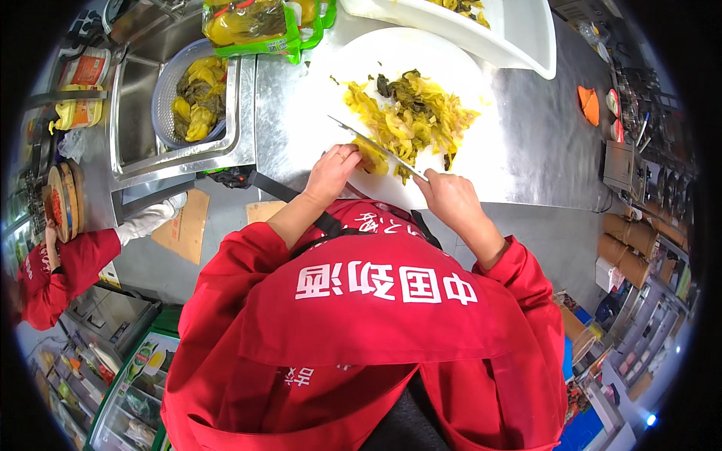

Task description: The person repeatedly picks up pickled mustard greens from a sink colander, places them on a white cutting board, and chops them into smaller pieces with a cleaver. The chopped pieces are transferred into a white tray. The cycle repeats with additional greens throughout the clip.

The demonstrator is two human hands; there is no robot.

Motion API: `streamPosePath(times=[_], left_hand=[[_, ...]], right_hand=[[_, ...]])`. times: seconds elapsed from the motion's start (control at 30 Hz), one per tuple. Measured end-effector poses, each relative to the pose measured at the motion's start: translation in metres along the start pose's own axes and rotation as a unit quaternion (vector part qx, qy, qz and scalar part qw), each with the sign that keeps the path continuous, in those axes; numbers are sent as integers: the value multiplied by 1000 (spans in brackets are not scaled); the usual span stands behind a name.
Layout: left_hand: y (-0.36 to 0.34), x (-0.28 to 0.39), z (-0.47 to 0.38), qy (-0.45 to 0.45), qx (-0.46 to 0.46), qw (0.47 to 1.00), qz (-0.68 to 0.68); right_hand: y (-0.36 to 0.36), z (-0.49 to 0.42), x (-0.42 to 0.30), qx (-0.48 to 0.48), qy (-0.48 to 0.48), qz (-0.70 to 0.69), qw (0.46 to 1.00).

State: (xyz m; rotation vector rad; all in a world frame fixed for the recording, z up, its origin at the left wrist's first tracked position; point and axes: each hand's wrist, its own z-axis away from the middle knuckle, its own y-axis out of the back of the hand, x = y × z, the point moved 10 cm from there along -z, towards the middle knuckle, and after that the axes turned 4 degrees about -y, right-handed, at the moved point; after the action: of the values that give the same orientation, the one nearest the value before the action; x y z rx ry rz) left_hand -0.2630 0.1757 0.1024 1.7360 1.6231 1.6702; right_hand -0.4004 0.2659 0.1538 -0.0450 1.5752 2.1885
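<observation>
My right hand [454, 194] grips the handle of a kitchen knife [375, 146], whose blade slants up and left over a round white cutting board [400, 48]. With bent fingers, my left hand [331, 173] holds a yellow piece of pickled mustard greens [370, 159] on the board, close beside the blade. Beyond the knife lies a loose heap of chopped pickled greens [423, 110], yellow with dark leafy bits. The right hand covers the knife's handle.
A white plastic tub [524, 39] with greens stands behind the board. Green-edged packs of pickled greens [248, 28] lie back left. In the steel sink [132, 107] sits a colander [163, 113] of whole greens. At far left, another person [73, 265] holds a round wooden board [67, 197].
</observation>
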Motion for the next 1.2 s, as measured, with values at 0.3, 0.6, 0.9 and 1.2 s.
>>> streamPosePath(times=[0.3, 0.6, 0.9, 1.2], left_hand=[[-13, -4, -1, 13, -53, 998, 17], [-20, -6, 5, 53, -94, 994, 12], [-13, -3, 10, 23, -50, 998, 25], [-13, -4, 12, 24, -46, 998, 40]], right_hand=[[-30, -35, -15, 16, -5, -95, 995], [-54, -24, -20, -33, -26, -39, 998], [-36, -9, -10, -28, -12, -51, 998], [-34, -20, -15, 12, 3, -68, 998]])
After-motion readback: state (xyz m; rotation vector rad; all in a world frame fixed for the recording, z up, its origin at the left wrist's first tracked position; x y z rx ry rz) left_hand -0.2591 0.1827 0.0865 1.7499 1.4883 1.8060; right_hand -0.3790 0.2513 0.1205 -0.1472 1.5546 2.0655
